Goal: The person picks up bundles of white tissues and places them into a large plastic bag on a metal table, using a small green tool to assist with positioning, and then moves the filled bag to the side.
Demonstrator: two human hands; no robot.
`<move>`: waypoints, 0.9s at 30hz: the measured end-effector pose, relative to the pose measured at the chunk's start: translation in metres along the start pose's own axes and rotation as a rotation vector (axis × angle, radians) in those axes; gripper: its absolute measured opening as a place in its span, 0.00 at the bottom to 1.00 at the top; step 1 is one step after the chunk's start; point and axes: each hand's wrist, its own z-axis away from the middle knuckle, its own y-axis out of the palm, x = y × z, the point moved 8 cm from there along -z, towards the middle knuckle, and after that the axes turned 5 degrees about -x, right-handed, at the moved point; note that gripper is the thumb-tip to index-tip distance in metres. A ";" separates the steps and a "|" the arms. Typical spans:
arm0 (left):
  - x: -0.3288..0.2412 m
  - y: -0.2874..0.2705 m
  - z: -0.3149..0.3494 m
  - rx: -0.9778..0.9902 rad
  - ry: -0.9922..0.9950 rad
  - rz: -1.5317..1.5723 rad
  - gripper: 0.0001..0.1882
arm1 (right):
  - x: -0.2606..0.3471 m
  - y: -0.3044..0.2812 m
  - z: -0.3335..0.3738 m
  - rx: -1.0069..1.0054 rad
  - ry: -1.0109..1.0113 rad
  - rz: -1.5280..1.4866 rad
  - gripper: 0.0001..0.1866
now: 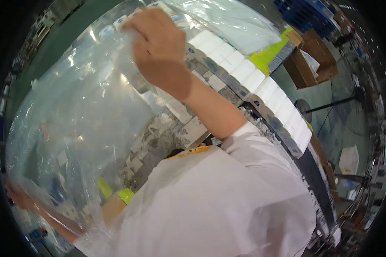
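Sprawling clear film [85, 107]: creased, see-through, mostly left of pack row [240, 70].
Pack row: white packs lined up side by side.
Cardboard box [315, 58]: open, right of pack row.
Right hand [161, 51]: left of pack row's far end; blurred, fingers curled in, can't tell if gripping film.
Left hand [19, 195]: film's edge, well left of pack row; finger opening, hold unclear.

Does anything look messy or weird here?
Yes, the pale scraps look messy: they lie scattered at all angles between the clear plastic and the white packs. They seem odd because those packs line up so neatly.
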 end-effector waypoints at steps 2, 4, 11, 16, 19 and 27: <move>-0.097 -0.028 0.046 0.028 0.168 0.408 0.17 | -0.028 -0.012 0.049 0.167 0.063 -0.016 0.16; -0.056 0.078 0.231 0.950 -0.101 0.310 0.14 | -0.097 -0.002 0.171 0.960 0.695 0.233 0.10; -0.222 0.030 0.289 1.739 0.001 0.760 0.37 | -0.244 -0.135 0.172 0.773 0.659 0.499 0.25; -0.323 0.056 0.184 1.490 -0.197 1.192 0.33 | -0.330 -0.178 0.149 1.055 0.989 0.995 0.37; -0.422 0.084 0.154 1.423 -0.465 1.434 0.28 | -0.312 -0.164 0.180 1.234 1.020 0.872 0.40; -0.594 0.109 0.240 1.836 -0.845 1.253 0.28 | -0.238 -0.145 0.295 0.314 1.407 0.223 0.29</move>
